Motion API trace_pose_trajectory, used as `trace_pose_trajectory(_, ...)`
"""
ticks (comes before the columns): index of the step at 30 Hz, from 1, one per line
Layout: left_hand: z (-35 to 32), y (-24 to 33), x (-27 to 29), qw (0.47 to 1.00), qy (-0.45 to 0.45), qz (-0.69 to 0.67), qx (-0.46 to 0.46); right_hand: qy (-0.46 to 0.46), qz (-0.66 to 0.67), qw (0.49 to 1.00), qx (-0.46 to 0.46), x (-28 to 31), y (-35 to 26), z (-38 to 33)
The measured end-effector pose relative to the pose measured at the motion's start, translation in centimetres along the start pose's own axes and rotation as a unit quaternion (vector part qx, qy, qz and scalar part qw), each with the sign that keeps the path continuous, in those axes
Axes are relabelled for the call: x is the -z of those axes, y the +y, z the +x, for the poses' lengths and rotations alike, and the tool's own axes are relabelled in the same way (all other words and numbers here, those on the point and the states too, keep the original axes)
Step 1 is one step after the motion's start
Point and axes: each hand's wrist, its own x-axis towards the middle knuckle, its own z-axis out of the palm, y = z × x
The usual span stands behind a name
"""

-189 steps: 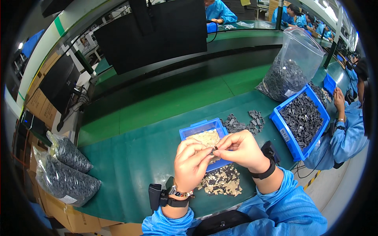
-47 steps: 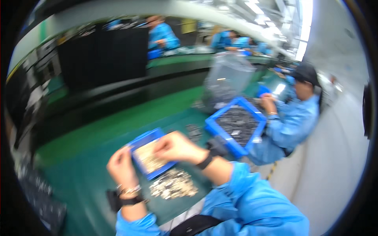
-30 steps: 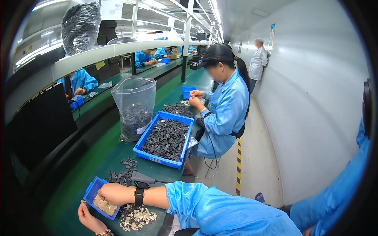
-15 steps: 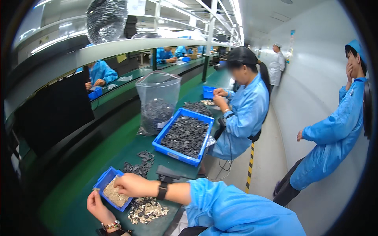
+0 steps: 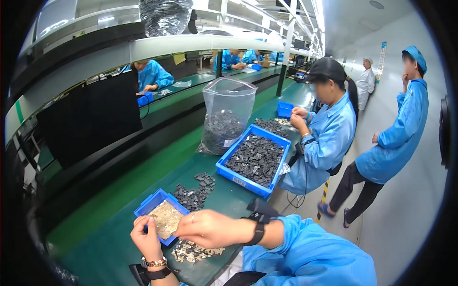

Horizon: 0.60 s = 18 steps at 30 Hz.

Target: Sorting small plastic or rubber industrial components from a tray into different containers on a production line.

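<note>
My left hand [image 5: 147,239] is at the near left corner of a small blue bin [image 5: 142,208], thumb and fingers pinched together. What sits between its fingertips is too small to make out. My right hand [image 5: 206,229] is closed at the bin's right side, its fingertips hidden from view. Small flat beige pieces [image 5: 165,218] fill the bin. Just nearer than the bin, a loose pile of mixed beige and dark pieces [image 5: 196,251] lies on the green table, partly covered by my right hand. Beyond the bin is a scatter of black pieces [image 5: 194,193].
A large blue tray [image 5: 243,183] of black pieces stands farther right, beside a clear plastic bag [image 5: 229,107] holding more. One co-worker [image 5: 329,119] sits past the tray, handling small pieces; another person [image 5: 396,128] stands at the right wall. A dark panel [image 5: 90,119] is at left.
The view has swung left, so the scene sits farther right in it. My right hand has come from over the beige pieces to the bin's right side. My left hand stays pinched by the bin.
</note>
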Motion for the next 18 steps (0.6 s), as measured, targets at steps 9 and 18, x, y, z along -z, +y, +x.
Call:
trace_pose_trajectory(9, -0.2, -0.3, 0.6, 0.999, 0.023, 0.001, 0.033, 0.162, 0.138, 0.93, 0.3, 10.8, -10.2, 3.4)
trace_pose_trajectory(18, -0.3, 0.3, 0.4, 1.0, 0.004, 0.019, 0.003, 0.279, 0.143, 0.89, 0.331, 12.6, -10.3, 2.1)
